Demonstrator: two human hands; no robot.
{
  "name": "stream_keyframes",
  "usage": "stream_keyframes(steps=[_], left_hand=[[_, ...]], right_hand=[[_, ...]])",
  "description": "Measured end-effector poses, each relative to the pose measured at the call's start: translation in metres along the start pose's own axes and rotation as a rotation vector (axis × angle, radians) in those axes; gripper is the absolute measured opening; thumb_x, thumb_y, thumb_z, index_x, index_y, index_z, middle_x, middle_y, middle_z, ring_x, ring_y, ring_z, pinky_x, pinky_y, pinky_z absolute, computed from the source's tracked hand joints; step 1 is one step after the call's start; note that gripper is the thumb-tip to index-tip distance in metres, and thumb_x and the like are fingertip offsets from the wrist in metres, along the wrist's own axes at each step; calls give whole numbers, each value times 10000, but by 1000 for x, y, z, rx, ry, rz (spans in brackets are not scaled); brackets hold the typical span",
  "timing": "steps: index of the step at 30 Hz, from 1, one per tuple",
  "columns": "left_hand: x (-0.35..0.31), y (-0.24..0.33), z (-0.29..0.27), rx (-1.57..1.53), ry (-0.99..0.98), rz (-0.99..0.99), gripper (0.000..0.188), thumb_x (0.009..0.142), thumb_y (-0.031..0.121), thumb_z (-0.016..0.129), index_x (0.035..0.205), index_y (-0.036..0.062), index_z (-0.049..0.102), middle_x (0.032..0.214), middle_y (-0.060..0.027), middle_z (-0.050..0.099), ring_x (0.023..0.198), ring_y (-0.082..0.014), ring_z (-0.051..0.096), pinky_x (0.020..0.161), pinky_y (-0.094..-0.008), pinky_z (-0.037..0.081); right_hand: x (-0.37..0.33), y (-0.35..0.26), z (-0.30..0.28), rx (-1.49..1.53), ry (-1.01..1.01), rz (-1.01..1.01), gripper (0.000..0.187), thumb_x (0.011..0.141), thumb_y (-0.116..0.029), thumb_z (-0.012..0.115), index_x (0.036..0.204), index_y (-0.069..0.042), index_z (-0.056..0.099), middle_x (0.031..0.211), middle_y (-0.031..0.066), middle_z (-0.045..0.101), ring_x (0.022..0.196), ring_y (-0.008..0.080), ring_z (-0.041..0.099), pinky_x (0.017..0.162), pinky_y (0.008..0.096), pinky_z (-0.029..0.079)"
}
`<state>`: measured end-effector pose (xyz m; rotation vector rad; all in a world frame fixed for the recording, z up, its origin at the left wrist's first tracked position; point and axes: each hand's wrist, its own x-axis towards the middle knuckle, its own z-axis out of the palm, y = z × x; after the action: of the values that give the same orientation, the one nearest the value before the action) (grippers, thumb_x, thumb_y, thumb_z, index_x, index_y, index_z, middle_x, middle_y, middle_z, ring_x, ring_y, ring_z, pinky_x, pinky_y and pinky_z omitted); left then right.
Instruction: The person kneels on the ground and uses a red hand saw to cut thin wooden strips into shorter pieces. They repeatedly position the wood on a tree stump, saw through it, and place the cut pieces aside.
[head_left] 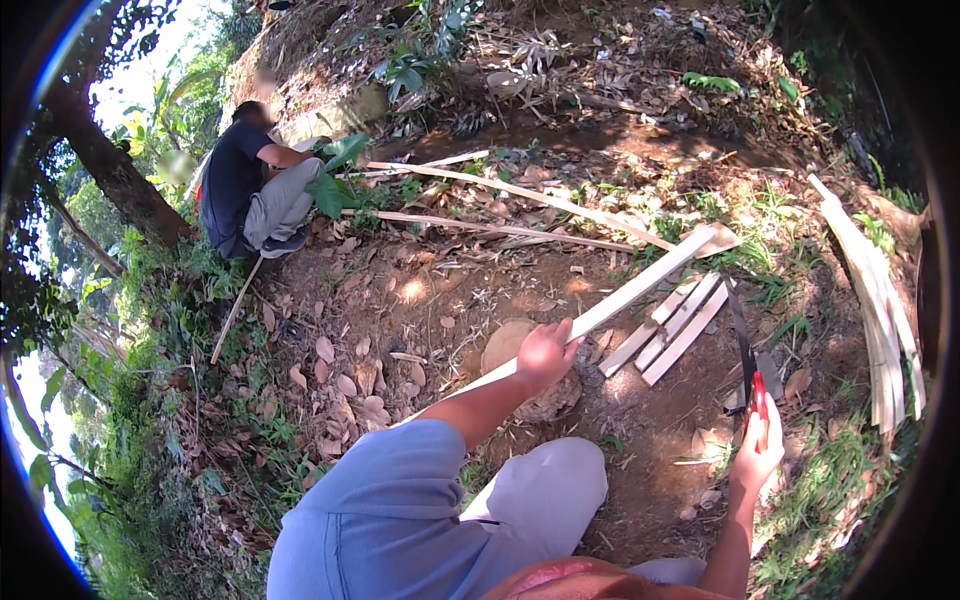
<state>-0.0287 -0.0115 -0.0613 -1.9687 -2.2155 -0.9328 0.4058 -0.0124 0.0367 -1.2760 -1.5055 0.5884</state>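
Observation:
My left hand point(548, 356) is closed around a long, pale wooden strip point(640, 297) that slants from beside my left arm up to the far right. The strip crosses over a round cut stump point(505, 343), partly hidden by my hand and the wood. At the right, my right hand point(757, 462) grips the red handle of a hand saw point(742, 335), its dark, narrow blade pointing away from me. The blade is apart from the held strip. Between the strip and the saw, three short pale wooden pieces point(668, 328) lie side by side on the soil.
Long strips point(500, 230) lie across the ground ahead. A bundle of long pale strips point(868, 300) rests at the far right. Another person point(250, 185) squats at the far left, near a leaning stick point(237, 310). A dark flat blade-like object point(768, 372) lies by the saw.

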Motion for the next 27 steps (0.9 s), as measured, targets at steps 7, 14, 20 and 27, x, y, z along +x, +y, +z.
stream_keyframes(steps=[7, 14, 20, 27], left_hand=[[1, 9, -10, 5, -87, -23, 466, 1056, 386, 672, 1359, 34, 628, 1048, -199, 738, 1019, -414, 703, 896, -525, 553], [11, 2, 10, 39, -66, 68, 400, 1071, 345, 632, 1319, 32, 597, 1012, -189, 740, 1051, -414, 701, 963, -533, 534], [8, 1, -8, 147, -267, -86, 293, 1082, 353, 598, 1191, 82, 572, 1009, -201, 735, 1034, -440, 682, 936, -571, 513], [25, 8, 6, 225, -302, -114, 312, 1113, 386, 535, 1198, 86, 534, 973, -216, 734, 956, -464, 700, 895, -595, 511]], right_hand=[[34, 21, 26, 12, 66, -50, 386, 1098, -78, 615, 1473, 12, 640, 1333, 148, 752, 1180, 202, 699, 1063, 342, 519], [46, 59, 36, 34, 80, 82, 388, 1104, -97, 616, 1481, -10, 637, 1307, 139, 760, 1173, 198, 703, 1068, 346, 514], [39, 36, 38, 17, -33, 117, 389, 1103, -142, 640, 1479, -46, 653, 1266, 132, 772, 1128, 157, 691, 1020, 311, 517], [-13, -16, -16, -56, -56, 99, 413, 1041, -95, 697, 1449, -40, 664, 1299, 164, 762, 1158, 228, 744, 1019, 356, 565]])
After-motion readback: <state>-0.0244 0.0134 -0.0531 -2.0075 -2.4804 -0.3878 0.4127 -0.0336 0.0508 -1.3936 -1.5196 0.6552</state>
